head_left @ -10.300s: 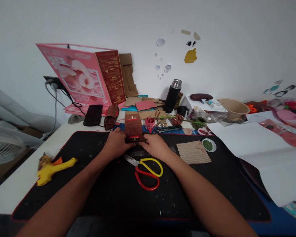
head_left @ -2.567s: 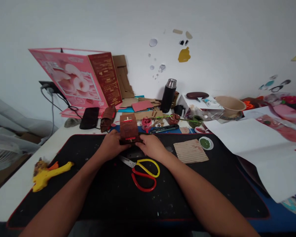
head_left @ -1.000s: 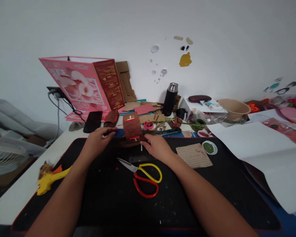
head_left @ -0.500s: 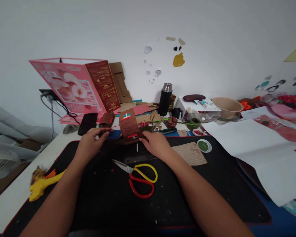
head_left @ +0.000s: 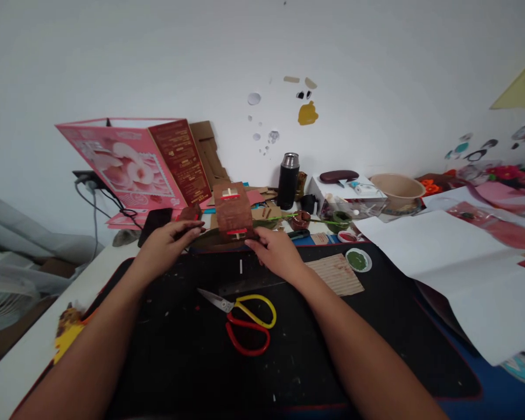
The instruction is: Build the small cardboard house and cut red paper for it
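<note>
A small brown cardboard model (head_left: 233,212) with red and white strips stands on a flat brown base at the far edge of the black mat (head_left: 166,350). My left hand (head_left: 166,246) grips the base's left end, fingers curled over it. My right hand (head_left: 276,252) pinches the base at the model's right foot. A short white stick (head_left: 241,266) lies on the mat just in front of the model. Red and yellow scissors (head_left: 245,312) lie open nearer to me, beside a dark ruler (head_left: 245,285).
A corrugated card piece (head_left: 336,274) and a green paint lid (head_left: 358,260) sit right of my hands. White paper sheets (head_left: 459,256) cover the right side. A pink box (head_left: 126,163), a black flask (head_left: 287,181), a phone (head_left: 154,221) and paint pots line the back. A yellow glue gun (head_left: 67,335) lies left.
Both hands first pressed the model's foot; the left hand has since shifted left onto the base. The model has been pushed farther back, uncovering the white stick.
</note>
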A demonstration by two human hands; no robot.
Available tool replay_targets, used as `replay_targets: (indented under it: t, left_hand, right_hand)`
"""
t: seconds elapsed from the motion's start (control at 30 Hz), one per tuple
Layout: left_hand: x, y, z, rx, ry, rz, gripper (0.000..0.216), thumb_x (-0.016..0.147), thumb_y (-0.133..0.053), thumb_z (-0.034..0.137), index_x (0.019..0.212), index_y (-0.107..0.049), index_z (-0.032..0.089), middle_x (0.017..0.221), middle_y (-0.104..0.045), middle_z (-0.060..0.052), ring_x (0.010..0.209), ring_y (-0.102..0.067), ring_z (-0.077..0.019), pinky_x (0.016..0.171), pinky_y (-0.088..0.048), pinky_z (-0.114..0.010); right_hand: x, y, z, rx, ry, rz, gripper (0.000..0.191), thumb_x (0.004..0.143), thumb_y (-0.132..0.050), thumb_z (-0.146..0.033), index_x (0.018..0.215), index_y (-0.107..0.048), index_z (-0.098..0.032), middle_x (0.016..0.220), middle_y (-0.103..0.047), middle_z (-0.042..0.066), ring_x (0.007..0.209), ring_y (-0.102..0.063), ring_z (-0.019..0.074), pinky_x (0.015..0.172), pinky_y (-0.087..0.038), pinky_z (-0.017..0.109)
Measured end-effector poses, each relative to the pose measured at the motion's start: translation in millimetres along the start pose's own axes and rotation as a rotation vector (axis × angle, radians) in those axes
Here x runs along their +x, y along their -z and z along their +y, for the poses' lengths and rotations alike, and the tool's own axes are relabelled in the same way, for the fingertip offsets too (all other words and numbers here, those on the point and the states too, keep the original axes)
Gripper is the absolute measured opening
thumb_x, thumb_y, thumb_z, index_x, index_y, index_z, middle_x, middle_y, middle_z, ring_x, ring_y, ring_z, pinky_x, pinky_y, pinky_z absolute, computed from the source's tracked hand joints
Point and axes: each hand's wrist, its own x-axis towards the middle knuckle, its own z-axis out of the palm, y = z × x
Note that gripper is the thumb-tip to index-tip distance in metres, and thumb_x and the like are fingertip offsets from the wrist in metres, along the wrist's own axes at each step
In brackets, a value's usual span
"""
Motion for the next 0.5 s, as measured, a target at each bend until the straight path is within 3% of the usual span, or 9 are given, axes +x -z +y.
replay_targets:
  t: [0.2,0.3,0.5]
  left_hand:
    - [6,-2,7,-0.219,0.078,-0.201,0.071,0.074,-0.062,0.086,0.102,-0.083,0.025,0.108,-0.083,-0.006,0.106,-0.071,-0.0351,0.101,-0.052,-0.044]
    - [3,-3,9,-0.390,0.156,-0.274,0.064,0.072,-0.071,0.080,0.102,-0.084,0.025,0.105,-0.083,-0.006,0.102,-0.073,-0.0346,0.098,-0.055,-0.045]
    - [-2,-17,5,-0.666,0.338,-0.210,0.047,0.063,-0.090,0.057,0.097,-0.084,0.025,0.106,-0.083,-0.008,0.100,-0.075,-0.0310,0.083,-0.061,-0.037]
  right_hand:
    - [0,1,-1,0.097,-0.010,0.007,0.013,0.101,-0.062,-0.027,0.095,-0.070,-0.019,0.056,-0.058,-0.005,0.060,-0.058,0.0154,0.061,-0.035,0.025]
    - [0,0,-1,0.124,-0.003,0.003,0.012,0.101,-0.062,-0.027,0.100,-0.071,-0.020,0.054,-0.057,-0.006,0.059,-0.058,0.0152,0.061,-0.035,0.025]
    - [0,-3,4,0.067,0.023,0.050,0.013,0.101,-0.063,-0.029,0.102,-0.072,-0.020,0.058,-0.062,-0.005,0.061,-0.059,0.0151,0.062,-0.036,0.025]
